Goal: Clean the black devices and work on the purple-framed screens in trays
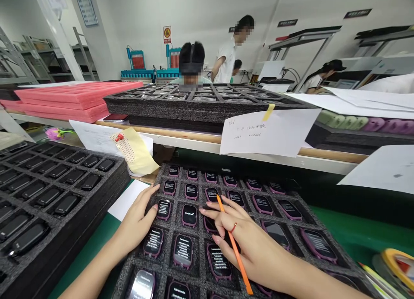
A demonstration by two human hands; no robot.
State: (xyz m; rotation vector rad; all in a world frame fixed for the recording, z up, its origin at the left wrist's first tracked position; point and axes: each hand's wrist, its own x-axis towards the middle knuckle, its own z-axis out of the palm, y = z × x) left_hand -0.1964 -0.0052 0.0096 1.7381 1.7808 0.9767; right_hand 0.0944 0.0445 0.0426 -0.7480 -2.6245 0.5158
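A black foam tray (200, 230) holds rows of purple-framed smartwatches, each in its own compartment; many screens show lines of white text. One watch (189, 214) displays a logo instead. My left hand (139, 219) lies at the tray's left edge with fingers stretched out, its thumb close to a lit watch (164, 209). Above the middle columns, my right hand (239, 234) grips a thin orange stick (237, 253) between its fingers. The stick's far tip is over a watch (212, 194) in an upper row. My right fingers partly hide the watches under them.
Another black foam tray (61, 230) with dark devices stands at the left. Ahead, a shelf (181, 137) carries pink foam trays (77, 96), a stack of black foam (194, 111) and hanging paper (268, 133). Tape rolls (396, 264) lie at the right. Several people are beyond.
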